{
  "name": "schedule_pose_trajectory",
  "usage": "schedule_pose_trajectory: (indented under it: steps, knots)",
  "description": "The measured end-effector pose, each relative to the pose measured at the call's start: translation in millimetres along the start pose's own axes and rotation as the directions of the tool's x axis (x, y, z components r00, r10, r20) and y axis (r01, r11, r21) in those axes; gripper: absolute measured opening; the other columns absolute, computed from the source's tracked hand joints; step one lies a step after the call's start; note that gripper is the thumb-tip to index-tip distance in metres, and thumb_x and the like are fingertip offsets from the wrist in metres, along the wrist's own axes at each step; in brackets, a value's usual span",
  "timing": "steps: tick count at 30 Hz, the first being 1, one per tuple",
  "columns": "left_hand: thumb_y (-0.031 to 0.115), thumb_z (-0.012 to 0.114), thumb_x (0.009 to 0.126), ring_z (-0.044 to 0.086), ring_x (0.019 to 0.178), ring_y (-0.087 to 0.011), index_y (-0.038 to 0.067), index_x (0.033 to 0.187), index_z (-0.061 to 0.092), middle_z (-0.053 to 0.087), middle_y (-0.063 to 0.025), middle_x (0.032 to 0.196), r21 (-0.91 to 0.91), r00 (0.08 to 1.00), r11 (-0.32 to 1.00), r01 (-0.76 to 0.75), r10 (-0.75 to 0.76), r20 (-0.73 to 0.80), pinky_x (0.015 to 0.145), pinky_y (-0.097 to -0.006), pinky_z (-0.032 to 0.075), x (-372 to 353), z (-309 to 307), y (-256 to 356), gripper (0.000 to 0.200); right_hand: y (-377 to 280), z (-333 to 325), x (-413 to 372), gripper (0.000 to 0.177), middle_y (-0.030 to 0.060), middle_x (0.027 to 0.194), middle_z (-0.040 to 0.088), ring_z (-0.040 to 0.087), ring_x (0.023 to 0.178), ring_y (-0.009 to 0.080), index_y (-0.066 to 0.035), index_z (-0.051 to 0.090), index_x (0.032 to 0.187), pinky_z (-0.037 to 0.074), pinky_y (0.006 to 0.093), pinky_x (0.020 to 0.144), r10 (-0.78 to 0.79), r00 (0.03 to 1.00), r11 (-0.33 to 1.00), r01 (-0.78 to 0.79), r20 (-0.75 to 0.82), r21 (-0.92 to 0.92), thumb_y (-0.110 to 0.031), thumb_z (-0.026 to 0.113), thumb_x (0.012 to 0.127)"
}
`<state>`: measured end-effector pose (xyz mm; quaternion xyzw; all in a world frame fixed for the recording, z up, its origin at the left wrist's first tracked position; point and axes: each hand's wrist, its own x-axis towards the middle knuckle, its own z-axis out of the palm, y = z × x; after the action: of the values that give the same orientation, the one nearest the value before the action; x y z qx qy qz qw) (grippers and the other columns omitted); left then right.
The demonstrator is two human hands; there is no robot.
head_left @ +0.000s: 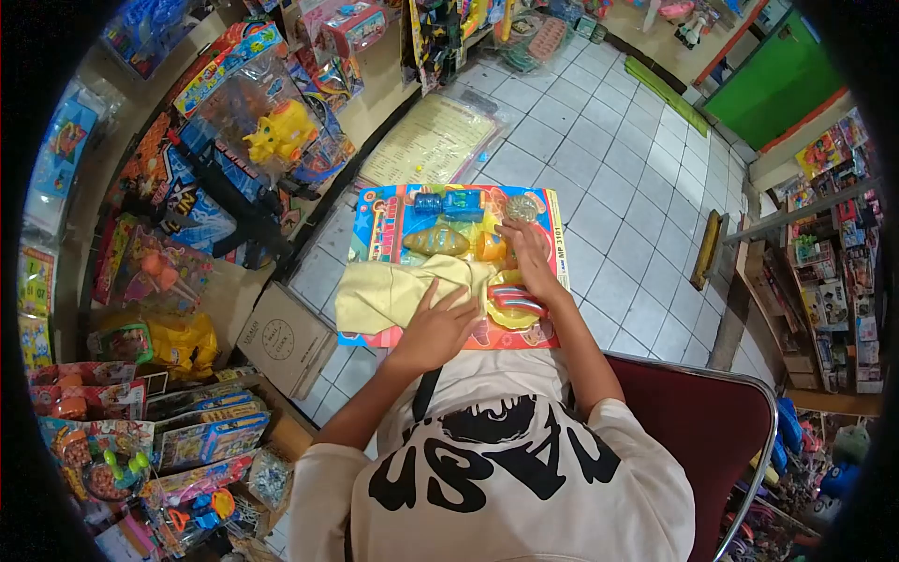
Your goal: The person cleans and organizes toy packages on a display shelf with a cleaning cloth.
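Observation:
A toy blister pack (573,225) lies on my lap, its printed card showing blue, red and yellow. Under its clear plastic are a blue toy bottle and box (461,203), a brown croissant-shaped toy (436,242), an orange cup (490,246) and a yellow plate (510,314). A folded pale yellow cloth (379,295) covers the pack's lower left part. My left hand (437,330) rests on the cloth with its fingers spread. On the right side of the pack my right hand (532,260) lies with fingers stretched out, beside the orange cup.
Packaged toys, with a yellow figure (281,131) and a black toy gun (229,206), line the left. A cardboard wall-clock box (281,342) stands on the tiled floor (618,187). A dark red chair (688,412) is under me. Shelves (796,300) hold goods at right.

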<state>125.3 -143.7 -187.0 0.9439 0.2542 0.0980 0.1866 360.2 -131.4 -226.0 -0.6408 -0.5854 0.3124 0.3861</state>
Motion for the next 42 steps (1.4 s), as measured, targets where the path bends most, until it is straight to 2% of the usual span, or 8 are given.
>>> schedule_pose_trajectory:
  steps: [7,10,13,15,17,26,33,42]
  knots:
    - [0.022,0.046,0.094,0.052,0.115,-0.0214,0.003,0.114,0.06,0.063,-0.0088,0.112,-0.633,0.99,0.762,0.139,-0.097,0.1,0.111,-0.0426,0.022,-48,-20,-41,0.031,8,2,7,0.06,0.01,0.134,0.043,0.026,0.134,0.0263,-0.008,0.054,0.125,0.007,0.0439,0.11,-0.003,0.999,0.995,-0.001,0.046,0.098,-0.041,0.011,0.1]
    - [0.021,0.044,0.095,0.053,0.114,-0.024,0.0,0.122,0.054,0.06,-0.0125,0.117,-0.937,0.723,-0.118,0.33,-0.606,0.331,0.11,-0.04,0.024,-44,-36,-44,0.035,7,-1,7,0.064,0.0103,0.136,0.041,0.029,0.133,0.0266,-0.007,0.052,0.127,0.016,0.0423,0.109,0.041,0.996,0.978,-0.057,0.082,0.201,-0.047,0.011,0.099]
    - [0.022,0.042,0.096,0.048,0.121,-0.0262,-0.002,0.127,0.048,0.054,-0.0124,0.127,-0.969,0.796,0.116,0.22,-0.595,0.109,0.109,-0.0395,0.026,-17,-47,-35,0.04,-6,-7,6,0.07,0.0115,0.138,0.039,0.032,0.131,0.0273,-0.006,0.051,0.128,0.033,0.0402,0.105,0.139,0.981,0.909,-0.181,0.136,0.376,-0.055,0.012,0.097]
    - [0.023,0.042,0.096,0.041,0.127,-0.0285,-0.002,0.13,0.044,0.047,-0.0136,0.135,-0.478,0.936,0.862,0.168,-0.291,-0.197,0.108,-0.0409,0.027,9,-48,-23,0.042,-16,-12,6,0.067,0.0133,0.136,0.041,0.033,0.131,0.0269,-0.008,0.051,0.13,0.031,0.0385,0.106,0.206,0.963,0.831,-0.266,0.175,0.488,-0.052,0.012,0.098]
    - [0.025,0.043,0.095,0.034,0.132,-0.0304,0.001,0.133,0.042,0.042,-0.0138,0.139,-0.201,0.992,0.98,-0.003,-0.023,-0.126,0.108,-0.0426,0.026,40,-37,-5,0.045,-8,-16,9,0.068,0.0141,0.136,0.04,0.032,0.13,0.0274,-0.008,0.048,0.131,0.037,0.0381,0.103,0.229,0.946,0.799,-0.317,0.23,0.511,-0.054,0.012,0.097]
    - [0.027,0.048,0.092,0.041,0.125,-0.0232,0.01,0.119,0.057,0.054,-0.0099,0.123,0.073,0.994,0.991,-0.109,0.107,0.038,0.108,-0.0407,0.026,-13,18,1,0.033,4,-12,7,0.06,0.012,0.133,0.041,0.032,0.127,0.0264,-0.004,0.046,0.131,0.019,0.0376,0.11,0.039,0.991,0.975,-0.066,0.13,0.214,-0.044,0.013,0.1]
    - [0.018,0.052,0.088,0.053,0.095,-0.0264,0.005,0.097,0.062,0.059,-0.0064,0.095,-0.4,0.983,0.914,0.064,-0.127,-0.132,0.088,-0.0417,0.036,-2,-12,-13,0.019,-13,-4,5,0.065,0.0101,0.132,0.041,0.039,0.122,0.0247,-0.007,0.049,0.128,0.048,0.0338,0.091,0.07,0.992,0.952,-0.097,0.105,0.289,-0.051,0.014,0.098]
    - [0.041,0.057,0.086,0.027,0.136,-0.0295,0.014,0.132,0.047,0.035,-0.011,0.144,-0.017,0.998,0.998,0.054,-0.054,-0.043,0.111,-0.0505,0.018,13,8,18,0.055,17,2,8,0.06,0.01,0.13,0.042,0.04,0.122,0.0226,-0.006,0.05,0.126,0.05,0.0345,0.087,-0.001,0.999,0.975,-0.011,0.052,0.223,-0.049,0.018,0.099]
